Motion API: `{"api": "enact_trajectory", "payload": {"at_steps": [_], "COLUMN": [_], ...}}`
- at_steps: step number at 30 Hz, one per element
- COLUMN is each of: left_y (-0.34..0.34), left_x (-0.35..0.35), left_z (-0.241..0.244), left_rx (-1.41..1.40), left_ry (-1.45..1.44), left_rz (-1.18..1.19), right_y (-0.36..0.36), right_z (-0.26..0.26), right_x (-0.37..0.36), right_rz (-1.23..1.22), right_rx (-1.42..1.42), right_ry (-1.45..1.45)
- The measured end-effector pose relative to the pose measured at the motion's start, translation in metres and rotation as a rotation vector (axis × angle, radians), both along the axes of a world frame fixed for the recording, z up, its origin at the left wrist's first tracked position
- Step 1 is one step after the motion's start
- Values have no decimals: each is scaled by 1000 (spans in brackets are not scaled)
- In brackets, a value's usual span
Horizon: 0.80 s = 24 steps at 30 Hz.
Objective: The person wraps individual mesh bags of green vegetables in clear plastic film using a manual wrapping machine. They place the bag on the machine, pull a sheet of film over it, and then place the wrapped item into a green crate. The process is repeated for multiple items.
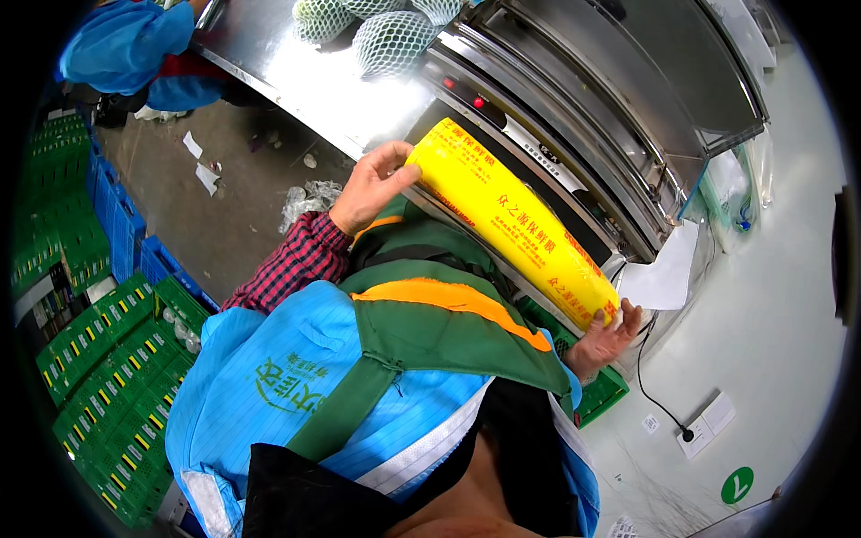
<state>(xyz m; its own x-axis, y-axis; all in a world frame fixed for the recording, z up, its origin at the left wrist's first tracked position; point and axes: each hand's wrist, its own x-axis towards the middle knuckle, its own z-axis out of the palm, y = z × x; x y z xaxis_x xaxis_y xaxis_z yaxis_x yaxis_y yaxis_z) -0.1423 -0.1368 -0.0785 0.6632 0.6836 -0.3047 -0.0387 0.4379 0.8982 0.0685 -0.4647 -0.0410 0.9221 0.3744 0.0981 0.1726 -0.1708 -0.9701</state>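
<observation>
A long yellow roll of cling film [514, 222] with red printing lies slantwise between my hands, along the front of a metal film-wrapping machine [538, 144]. My left hand [377, 185] grips its upper left end, thumb on the near side. At the lower right end my right hand [605, 339] holds the roll by its edge, with the fingers spread. Two red lights [478, 102] show on the machine's front panel. Whether the roll rests on the machine's front edge or is held just above it, I cannot tell.
Several net-wrapped produce pieces [393, 42] sit on the steel table [296, 64]. Another person's blue sleeve [128, 47] is at the far left. Green crates [121, 397] and blue crates [114, 208] stack along the left. A plugged cord [642, 390] runs down the right-hand wall.
</observation>
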Motion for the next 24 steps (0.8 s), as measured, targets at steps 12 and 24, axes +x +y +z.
{"api": "enact_trajectory", "payload": {"at_steps": [12, 24], "left_y": [0, -9], "left_x": [-8, -17], "left_z": [-5, 4], "left_rx": [87, 180], "left_ry": [144, 296], "left_rz": [-56, -90], "right_y": [-17, 44], "right_z": [-23, 9], "right_x": [-10, 27], "right_rz": [3, 304], "right_rx": [-45, -407], "right_ry": [77, -35]}}
